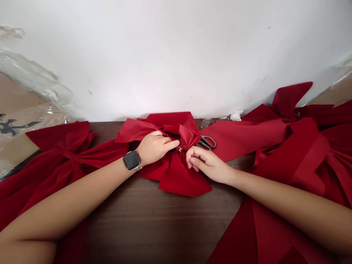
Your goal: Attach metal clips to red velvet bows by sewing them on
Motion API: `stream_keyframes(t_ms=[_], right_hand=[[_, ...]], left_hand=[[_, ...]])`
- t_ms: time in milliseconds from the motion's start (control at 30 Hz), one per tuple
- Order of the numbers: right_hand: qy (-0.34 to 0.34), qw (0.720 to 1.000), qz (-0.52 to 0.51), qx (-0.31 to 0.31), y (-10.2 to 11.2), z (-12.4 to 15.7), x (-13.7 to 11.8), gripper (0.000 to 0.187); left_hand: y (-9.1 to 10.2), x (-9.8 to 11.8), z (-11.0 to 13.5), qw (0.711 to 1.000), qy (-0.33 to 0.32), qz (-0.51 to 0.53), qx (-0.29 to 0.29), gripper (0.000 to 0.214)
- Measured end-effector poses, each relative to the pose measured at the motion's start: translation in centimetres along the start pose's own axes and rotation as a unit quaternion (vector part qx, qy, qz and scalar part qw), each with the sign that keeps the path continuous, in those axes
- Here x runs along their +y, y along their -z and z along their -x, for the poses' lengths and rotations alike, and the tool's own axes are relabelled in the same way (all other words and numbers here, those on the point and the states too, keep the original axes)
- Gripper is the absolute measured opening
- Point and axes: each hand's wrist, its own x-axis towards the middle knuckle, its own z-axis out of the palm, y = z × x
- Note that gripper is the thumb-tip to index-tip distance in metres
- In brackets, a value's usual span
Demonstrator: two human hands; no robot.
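Note:
A large red velvet bow point(183, 178) lies on the dark wooden table point(154, 223) in front of me. My left hand point(154, 147), with a ring and a watch point(132, 160) on the wrist, is closed on the bow's gathered middle, its thumb stretched toward a small metal clip point(179, 149). Some of its fingers are hidden in the folds. Just right of the clip, my right hand point(206, 163) is held with curled fingers close to the fabric. Whether something thin sits in those fingertips cannot be made out. Behind it, scissors point(208, 142) with dark handles lie partly under the cloth.
Another red bow point(68, 152) lies at the left. More red bows and fabric point(310, 157) are heaped at the right. Glasses point(206, 123) and a crumpled white tissue point(235, 116) rest against the white wall point(176, 55). Plastic-wrapped cardboard point(16, 106) stands at far left.

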Motion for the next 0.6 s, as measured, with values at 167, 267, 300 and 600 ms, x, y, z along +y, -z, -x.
stream_keyframes(t_ms=[167, 267, 300, 600], right_hand=[[0.023, 0.999, -0.029, 0.027, -0.1, 0.2, -0.1, 0.020], [0.046, 0.998, -0.005, 0.046, -0.2, 0.3, -0.3, 0.019], [0.054, 0.997, 0.014, 0.046, -0.2, 0.4, -0.4, 0.020], [0.165, 0.953, 0.241, 0.075, 0.0, 0.5, -0.1, 0.017]], left_hand=[[1.1, -0.1, -0.6, 0.999, 0.034, -0.037, 0.016, 0.019], [1.9, -0.1, -1.0, 0.997, 0.034, -0.052, 0.042, 0.021], [2.1, -0.1, -1.1, 0.997, 0.033, -0.048, 0.053, 0.022], [1.3, 1.1, -0.9, 0.981, 0.072, 0.176, 0.046, 0.040]])
